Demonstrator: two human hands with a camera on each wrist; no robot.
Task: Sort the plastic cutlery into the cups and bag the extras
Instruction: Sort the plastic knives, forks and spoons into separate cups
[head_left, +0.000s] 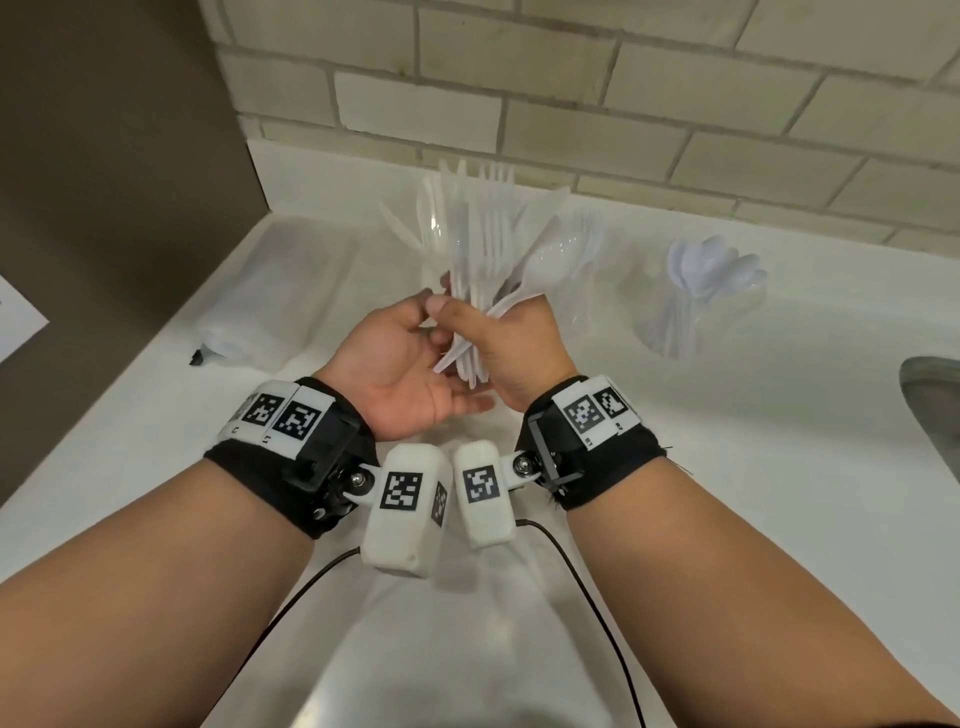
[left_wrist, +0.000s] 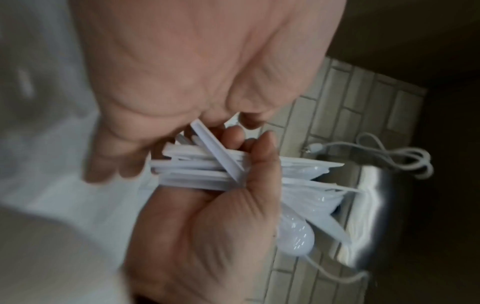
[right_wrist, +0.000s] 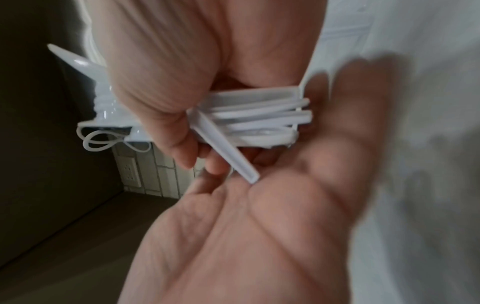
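Observation:
My right hand (head_left: 511, 340) grips a mixed bundle of white plastic forks, knives and spoons (head_left: 483, 244) by the handles, heads pointing up and away. One spoon (head_left: 550, 265) splays out to the right. My left hand (head_left: 410, 379) lies palm up beside and under the handle ends, fingers straight and blurred. The wrist views show the same grip: right hand (left_wrist: 207, 226) round the handles (left_wrist: 197, 170), and left hand (right_wrist: 259, 236) flat below the handle tips (right_wrist: 254, 121). A clear cup (head_left: 696, 296) holding several spoons stands to the right. A second clear cup (head_left: 589, 296) sits partly hidden behind the bundle.
A clear zip bag (head_left: 270, 291) lies on the white counter (head_left: 727, 467) at the left, near a brown side panel (head_left: 104, 182). A brick wall (head_left: 623, 104) runs along the back. A metal sink rim (head_left: 930, 405) shows at the right edge.

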